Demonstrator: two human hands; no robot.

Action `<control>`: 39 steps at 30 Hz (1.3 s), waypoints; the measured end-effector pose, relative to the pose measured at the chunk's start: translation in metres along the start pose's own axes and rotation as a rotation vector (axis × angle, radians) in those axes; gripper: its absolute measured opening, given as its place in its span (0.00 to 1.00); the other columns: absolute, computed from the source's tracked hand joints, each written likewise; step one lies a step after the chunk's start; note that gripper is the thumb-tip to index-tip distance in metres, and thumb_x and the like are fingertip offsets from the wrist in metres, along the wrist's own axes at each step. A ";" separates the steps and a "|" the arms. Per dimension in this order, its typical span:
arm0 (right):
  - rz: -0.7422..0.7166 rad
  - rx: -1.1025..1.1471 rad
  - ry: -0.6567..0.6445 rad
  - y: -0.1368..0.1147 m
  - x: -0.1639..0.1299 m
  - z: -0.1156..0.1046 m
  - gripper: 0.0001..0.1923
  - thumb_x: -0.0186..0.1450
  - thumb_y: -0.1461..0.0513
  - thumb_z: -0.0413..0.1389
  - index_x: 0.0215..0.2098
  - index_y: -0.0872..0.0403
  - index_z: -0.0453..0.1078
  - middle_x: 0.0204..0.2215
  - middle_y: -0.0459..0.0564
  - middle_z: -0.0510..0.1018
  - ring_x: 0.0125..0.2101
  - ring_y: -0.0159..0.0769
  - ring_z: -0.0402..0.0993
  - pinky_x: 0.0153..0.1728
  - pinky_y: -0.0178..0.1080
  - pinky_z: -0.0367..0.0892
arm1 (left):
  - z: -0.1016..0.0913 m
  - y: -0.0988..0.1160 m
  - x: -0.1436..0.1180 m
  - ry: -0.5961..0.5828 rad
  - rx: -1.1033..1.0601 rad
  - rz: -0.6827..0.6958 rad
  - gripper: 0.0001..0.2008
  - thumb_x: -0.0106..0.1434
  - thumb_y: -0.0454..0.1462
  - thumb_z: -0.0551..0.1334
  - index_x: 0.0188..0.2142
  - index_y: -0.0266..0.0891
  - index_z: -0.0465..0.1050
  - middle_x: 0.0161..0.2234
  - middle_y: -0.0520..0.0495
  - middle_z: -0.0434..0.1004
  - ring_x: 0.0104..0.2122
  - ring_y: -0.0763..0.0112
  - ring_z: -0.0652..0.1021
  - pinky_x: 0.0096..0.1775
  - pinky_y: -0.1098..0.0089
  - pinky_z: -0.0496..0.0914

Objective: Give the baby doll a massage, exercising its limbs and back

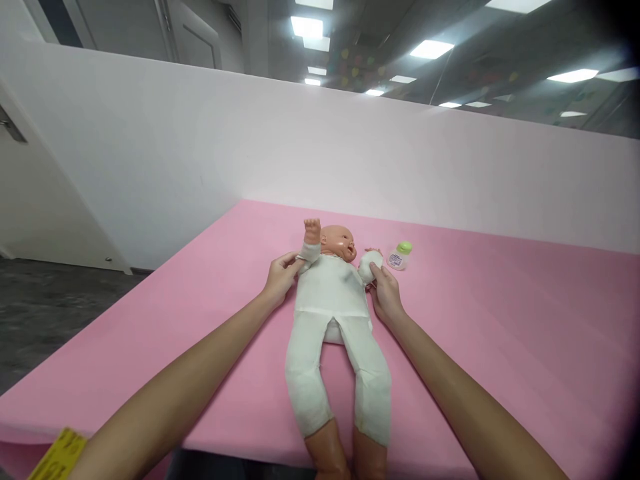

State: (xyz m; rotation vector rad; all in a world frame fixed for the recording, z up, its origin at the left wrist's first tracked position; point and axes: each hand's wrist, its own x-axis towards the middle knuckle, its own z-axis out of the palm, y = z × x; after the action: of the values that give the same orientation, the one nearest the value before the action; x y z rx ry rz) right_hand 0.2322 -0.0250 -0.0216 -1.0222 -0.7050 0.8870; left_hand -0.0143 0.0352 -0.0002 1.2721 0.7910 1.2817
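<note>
A baby doll [333, 287] with a white cloth body lies on its back on a pink-covered table [210, 373], its head toward the wall and its legs toward me. My left hand [283, 277] pinches the doll's raised arm on the left, near the white cloth sleeve. On the other side my right hand [386, 290] grips the doll's bent right-side arm, thumb on top of the white cloth. The doll's head is turned to the right. Beyond my right hand stands a small clear bottle [399, 259] with a green cap and a printed label.
A white wall [320, 153] runs along the back of the table, with dark glass reflecting ceiling lights above it. At the left is a white door [55, 200] over a dark floor. A yellow tag [59, 457] shows at the lower left edge.
</note>
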 end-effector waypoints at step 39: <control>0.021 0.016 -0.058 -0.004 -0.005 0.005 0.11 0.51 0.63 0.67 0.31 0.50 0.73 0.24 0.39 0.74 0.24 0.30 0.64 0.26 0.35 0.59 | -0.003 -0.001 0.001 -0.017 0.036 -0.052 0.20 0.55 0.50 0.73 0.38 0.36 0.81 0.35 0.46 0.79 0.30 0.72 0.71 0.29 0.72 0.61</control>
State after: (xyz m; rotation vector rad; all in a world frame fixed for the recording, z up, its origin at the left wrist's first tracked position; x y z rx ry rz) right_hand 0.2270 -0.0287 -0.0168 -0.9946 -0.7356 0.9423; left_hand -0.0172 0.0369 -0.0012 1.2820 0.8333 1.2178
